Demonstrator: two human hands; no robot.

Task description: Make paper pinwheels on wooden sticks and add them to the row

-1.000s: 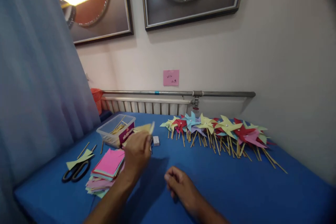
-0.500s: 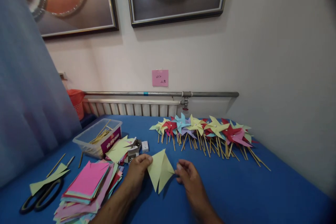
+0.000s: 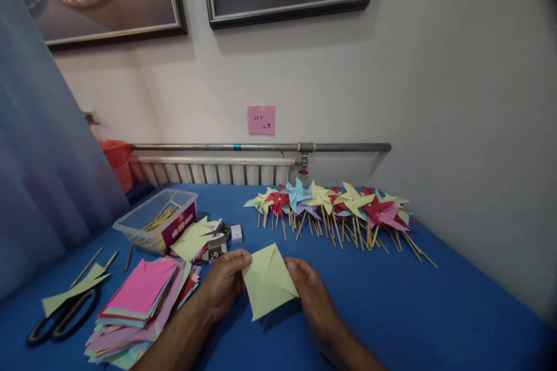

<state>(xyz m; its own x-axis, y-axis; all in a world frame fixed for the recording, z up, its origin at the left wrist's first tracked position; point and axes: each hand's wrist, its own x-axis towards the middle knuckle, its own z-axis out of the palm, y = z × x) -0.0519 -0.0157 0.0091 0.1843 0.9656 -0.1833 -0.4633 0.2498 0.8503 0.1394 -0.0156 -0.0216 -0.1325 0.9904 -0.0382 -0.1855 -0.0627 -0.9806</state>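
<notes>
A pale yellow square of paper [image 3: 268, 283] with creases and cut corners is held just above the blue table. My left hand [image 3: 226, 284] pinches its left edge between thumb and fingers. At the right edge, my right hand [image 3: 311, 293] grips the paper, its fingertips partly behind the sheet. To the left lies a stack of coloured paper squares [image 3: 141, 290], pink on top. Beyond my left hand are pale yellow cut pieces [image 3: 194, 239] and small open boxes of metal pins [image 3: 215, 251], with a small white box [image 3: 236, 234] alongside.
Finished paper pinwheels [image 3: 352, 199] on sticks lie in a row at the back right. A clear plastic box [image 3: 152, 220] of sticks stands at back left. Black-handled scissors [image 3: 76, 316] lie front left under yellow paper. Behind the table run a pipe [image 3: 348, 148] and a radiator [image 3: 209, 171].
My right hand has closed on the paper's right edge. The paper, which showed an open slit at its lower edge, now lies flatter and turned. The view has shifted slightly.
</notes>
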